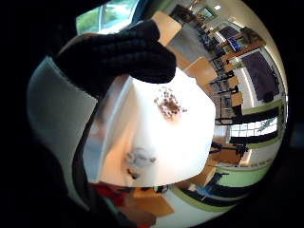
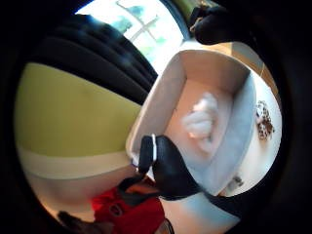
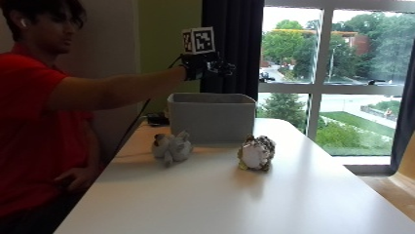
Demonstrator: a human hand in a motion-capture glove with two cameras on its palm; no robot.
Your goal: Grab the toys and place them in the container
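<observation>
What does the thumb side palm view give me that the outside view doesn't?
Only the thumb side palm view looks down into the grey container and shows a white plush toy lying on its floor. Only the outside view shows the gloved right hand raised above the container, fingers relaxed and holding nothing, and a grey plush toy on the white table in front of it. Both show the container and the spotted plush toy on the table beside it.

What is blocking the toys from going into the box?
Nothing visible. The box is open on top, and both toys, the grey one and the spotted one, sit on the table right in front of it. The hand hovers above the box, empty.
</observation>
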